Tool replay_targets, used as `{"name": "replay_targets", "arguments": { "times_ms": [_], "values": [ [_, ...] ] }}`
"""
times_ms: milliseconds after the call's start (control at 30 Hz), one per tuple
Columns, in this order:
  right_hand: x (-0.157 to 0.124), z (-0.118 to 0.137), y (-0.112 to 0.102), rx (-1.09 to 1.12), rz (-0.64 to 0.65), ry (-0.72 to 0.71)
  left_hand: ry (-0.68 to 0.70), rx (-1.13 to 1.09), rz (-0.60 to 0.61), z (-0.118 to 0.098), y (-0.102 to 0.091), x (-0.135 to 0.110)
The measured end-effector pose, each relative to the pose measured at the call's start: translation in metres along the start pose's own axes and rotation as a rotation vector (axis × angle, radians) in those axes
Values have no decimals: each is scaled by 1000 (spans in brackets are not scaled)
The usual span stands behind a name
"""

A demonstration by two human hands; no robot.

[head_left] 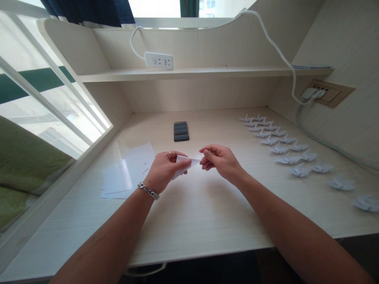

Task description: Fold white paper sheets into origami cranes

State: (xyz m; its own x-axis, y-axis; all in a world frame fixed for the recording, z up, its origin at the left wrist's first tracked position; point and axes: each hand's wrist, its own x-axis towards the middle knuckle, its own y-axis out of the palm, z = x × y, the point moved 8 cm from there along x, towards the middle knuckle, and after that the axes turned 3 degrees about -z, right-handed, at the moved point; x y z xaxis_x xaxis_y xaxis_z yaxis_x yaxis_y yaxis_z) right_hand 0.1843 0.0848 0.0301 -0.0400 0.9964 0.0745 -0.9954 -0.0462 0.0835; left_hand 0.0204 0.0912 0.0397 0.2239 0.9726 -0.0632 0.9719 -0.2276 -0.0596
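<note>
A small piece of folded white paper [181, 167] with a pointed end is pinched between the thumb and fingers of my left hand [167, 167], above the middle of the desk. Its tip points right, toward my right hand [219, 159]. The fingers of that hand are loosely bent and slightly apart, right beside the paper's tip; I see nothing held in them. Whether a fingertip touches the paper, I cannot tell. Part of the paper is hidden behind my left thumb.
White paper sheets [127, 173] lie left of my left hand. A dark phone-like object [181, 132] rests behind my hands. Several folded paper cranes [278, 148] stand in rows on the right. A power strip [159, 60] sits on the shelf [207, 72]; its white cable [275, 45] runs to a wall socket [334, 94].
</note>
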Motion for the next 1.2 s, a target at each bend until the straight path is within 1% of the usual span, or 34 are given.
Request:
{"name": "replay_targets", "arguments": {
  "times_ms": [100,267,333,433,567,667,767,833,967,1033,1100,1200],
  "values": [
    [0,2,-3,-43,-4,-32,2,24,-15,-1,-1,0],
    [-9,2,14,-260,107,-62,17,61,5,-4,3,-2],
    [-11,-1,18,-295,133,-44,14,60,4,-4,4,-2],
    [-11,-5,21,-285,163,-10,16,51,3,-4,4,-2],
    [-8,-10,21,-200,192,42,14,59,2,-5,4,-3],
    [-4,-13,16,-167,168,60,6,63,-7,-4,3,-3],
    [-1,-9,6,-161,99,32,12,59,-24,-4,1,-2],
    [-1,-4,3,-179,80,-8,19,69,-32,-4,0,-2],
    [-8,2,10,-335,103,-109,24,80,-25,-6,1,-2],
    [-10,1,14,-367,113,-121,25,70,-16,-6,3,-2],
    [-10,-3,17,-325,130,-82,27,64,-9,-6,4,-2],
    [-6,-10,17,-222,154,15,17,59,-11,-4,3,-2]
  ]
}}
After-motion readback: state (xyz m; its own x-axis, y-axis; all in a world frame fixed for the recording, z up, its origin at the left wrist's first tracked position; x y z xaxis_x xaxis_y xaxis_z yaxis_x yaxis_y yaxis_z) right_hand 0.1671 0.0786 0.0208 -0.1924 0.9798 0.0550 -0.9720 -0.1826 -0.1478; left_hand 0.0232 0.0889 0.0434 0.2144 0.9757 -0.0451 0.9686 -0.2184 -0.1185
